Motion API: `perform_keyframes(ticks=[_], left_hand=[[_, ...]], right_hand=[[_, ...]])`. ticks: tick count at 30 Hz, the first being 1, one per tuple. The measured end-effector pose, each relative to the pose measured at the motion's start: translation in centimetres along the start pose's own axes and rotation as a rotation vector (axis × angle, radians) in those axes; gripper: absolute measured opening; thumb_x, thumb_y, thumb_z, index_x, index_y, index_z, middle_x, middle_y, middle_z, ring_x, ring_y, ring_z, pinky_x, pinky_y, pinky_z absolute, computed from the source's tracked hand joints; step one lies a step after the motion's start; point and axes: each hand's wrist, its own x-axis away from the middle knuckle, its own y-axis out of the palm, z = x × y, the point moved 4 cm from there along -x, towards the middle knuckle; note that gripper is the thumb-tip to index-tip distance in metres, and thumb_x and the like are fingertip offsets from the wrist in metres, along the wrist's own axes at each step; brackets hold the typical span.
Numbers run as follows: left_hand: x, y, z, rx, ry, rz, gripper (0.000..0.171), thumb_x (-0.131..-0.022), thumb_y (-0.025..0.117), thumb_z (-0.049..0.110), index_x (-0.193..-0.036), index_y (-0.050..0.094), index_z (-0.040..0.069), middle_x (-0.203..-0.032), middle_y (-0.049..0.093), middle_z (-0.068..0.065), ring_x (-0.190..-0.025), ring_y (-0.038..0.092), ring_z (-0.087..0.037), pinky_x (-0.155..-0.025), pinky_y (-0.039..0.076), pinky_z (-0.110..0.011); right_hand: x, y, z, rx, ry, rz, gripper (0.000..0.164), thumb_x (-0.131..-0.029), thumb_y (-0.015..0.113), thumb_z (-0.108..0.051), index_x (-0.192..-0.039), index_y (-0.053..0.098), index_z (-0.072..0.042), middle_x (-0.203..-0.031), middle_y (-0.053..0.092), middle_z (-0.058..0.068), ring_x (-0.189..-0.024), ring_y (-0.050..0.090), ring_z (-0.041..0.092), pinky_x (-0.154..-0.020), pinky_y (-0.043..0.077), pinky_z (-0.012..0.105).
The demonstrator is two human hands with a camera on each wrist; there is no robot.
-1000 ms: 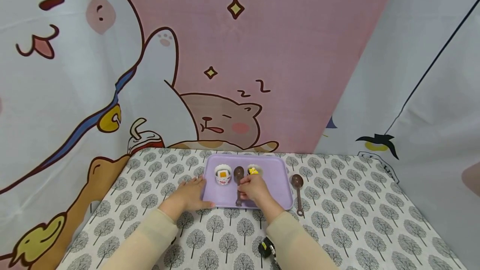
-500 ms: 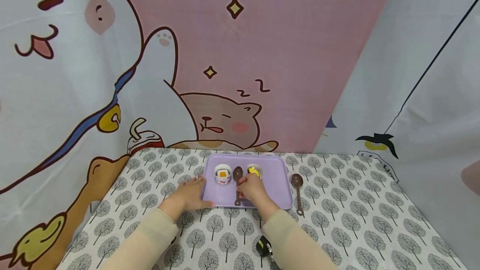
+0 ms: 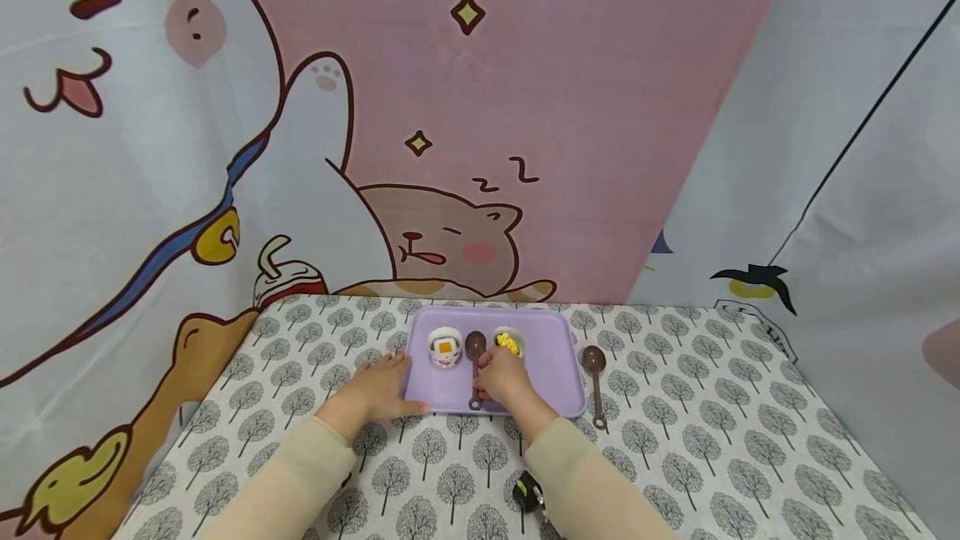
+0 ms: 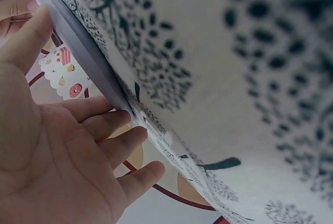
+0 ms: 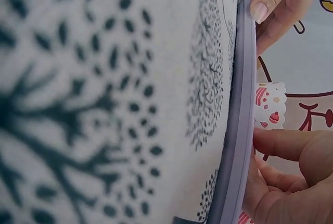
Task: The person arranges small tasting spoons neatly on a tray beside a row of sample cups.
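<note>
Right hand [image 3: 506,377] has its fingers pinched on the handle of the brown spoon [image 3: 475,346] — it's lying on the lilac tray [image 3: 442,398] between the patterned cup [image 3: 446,362] and the yellow-filled one. Left hand [image 3: 380,390] has its fingers spread along the tray's near left corner — second spoon [image 3: 595,360] sits right of the tray.

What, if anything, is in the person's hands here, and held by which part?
The right hand pinches the brown spoon on the lilac tray by the middle of its handle. The left hand grips nothing, touching the tray's near-left corner.
</note>
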Motion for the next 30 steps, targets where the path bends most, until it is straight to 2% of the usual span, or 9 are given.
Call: perform_keyframes(ticks=[10, 25, 30], left_hand=[[-0.1, 0.0, 0.0, -0.008, -0.002, 0.006, 0.104, -0.08, 0.075, 0.06, -0.151, 0.036, -0.005, -0.158, 0.031, -0.024, -0.144, 0.03, -0.046, -0.116, 0.019, -0.066], [-0.2, 0.1, 0.0, -0.014, -0.002, -0.004, 0.103, -0.081, 0.073, 0.061, -0.151, 0.036, -0.005, -0.159, 0.03, -0.024, -0.145, 0.029, -0.046, -0.117, 0.019, -0.065], [-0.2, 0.0, 0.0, -0.014, 0.0, -0.004, 0.103, -0.081, 0.073, 0.061, -0.151, 0.036, -0.005, -0.159, 0.03, -0.024, -0.145, 0.029, -0.046, -0.117, 0.018, -0.066]], right_hand=[[-0.2, 0.2, 0.0, -0.013, -0.012, -0.003, 0.031, -0.077, 0.072, 0.013, -0.106, 0.062, 0.008, -0.08, 0.061, 0.013, -0.058, 0.064, 0.019, -0.054, 0.059, 0.028], [0.1, -0.2, 0.4, -0.034, 0.022, -0.026, 0.029, -0.079, 0.07, 0.011, -0.107, 0.064, 0.006, -0.08, 0.062, 0.013, -0.061, 0.066, 0.019, -0.056, 0.06, 0.028], [0.7, -0.9, 0.3, -0.015, -0.012, -0.047, 0.028, -0.079, 0.07, 0.009, -0.107, 0.065, 0.006, -0.08, 0.067, 0.013, -0.063, 0.068, 0.02, -0.059, 0.06, 0.03]])
